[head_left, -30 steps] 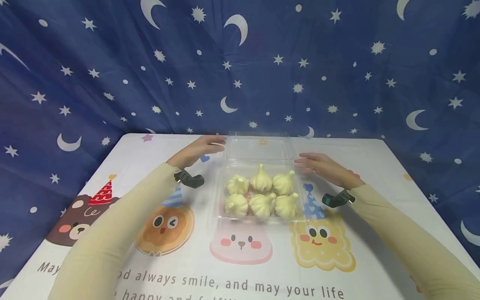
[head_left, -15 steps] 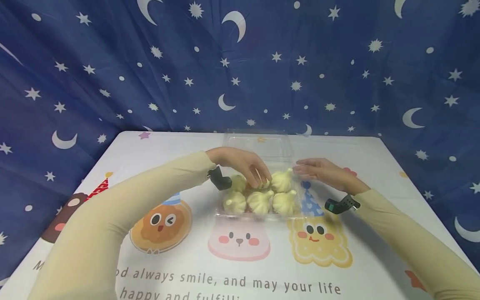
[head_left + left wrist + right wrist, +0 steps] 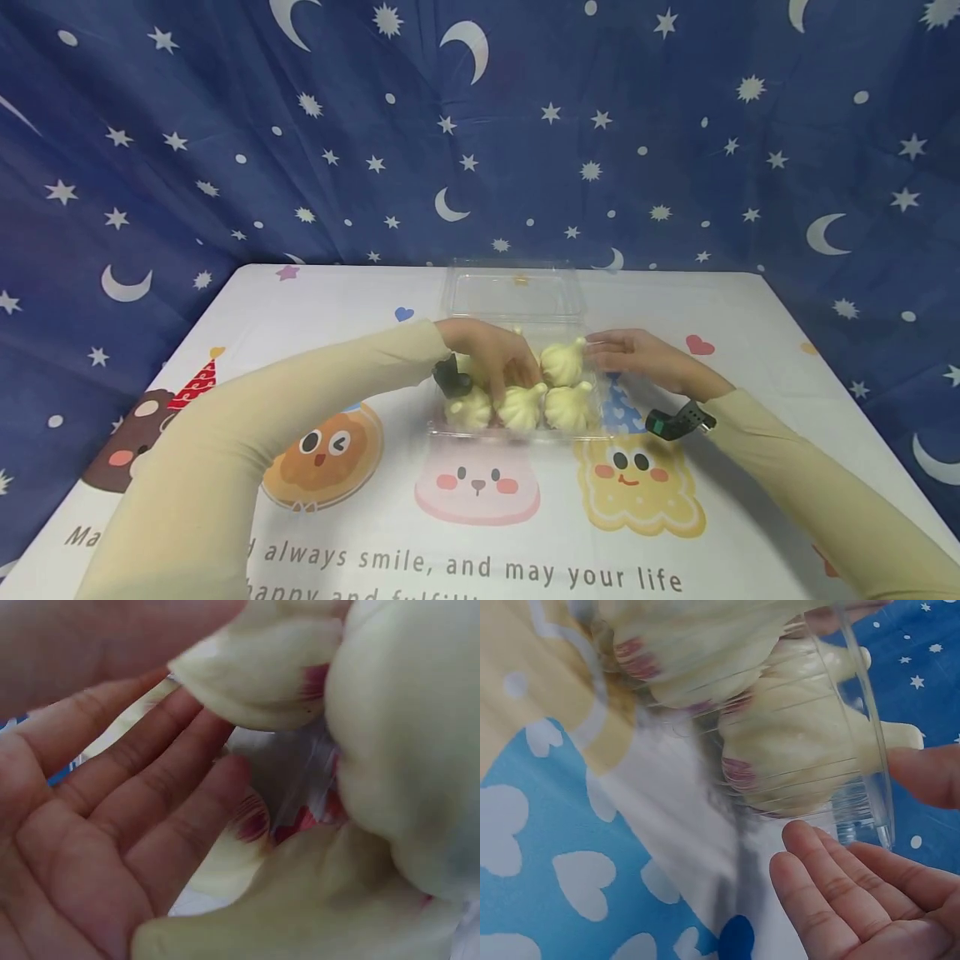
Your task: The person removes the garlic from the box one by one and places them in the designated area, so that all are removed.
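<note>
A clear plastic clamshell box (image 3: 517, 434) holds several pale garlic bulbs, including a back-right bulb (image 3: 562, 364) and a front-middle bulb (image 3: 521, 407). My left hand (image 3: 491, 352) reaches down inside, over the back row. In the left wrist view its thumb and fingers lie on either side of a garlic bulb (image 3: 255, 675) with a purple-streaked base. From the head view that hand largely hides the back-middle bulb. At the box's right side rests my right hand (image 3: 647, 358), fingers nearly straight. The right wrist view shows its fingertips (image 3: 799, 862) at the clear wall and the thumb at the rim.
The transparent lid (image 3: 512, 296) lies folded back behind the box. Beneath everything is a white tablecloth (image 3: 465, 567) printed with cartoon figures and text. A dark blue star-and-moon curtain (image 3: 525, 125) hangs behind the table. Each wrist wears a black band.
My left hand has moved from the lid's left edge to the right and down into the box, over the back-middle bulb. My right hand has stayed by the box's right side, slightly lower.
</note>
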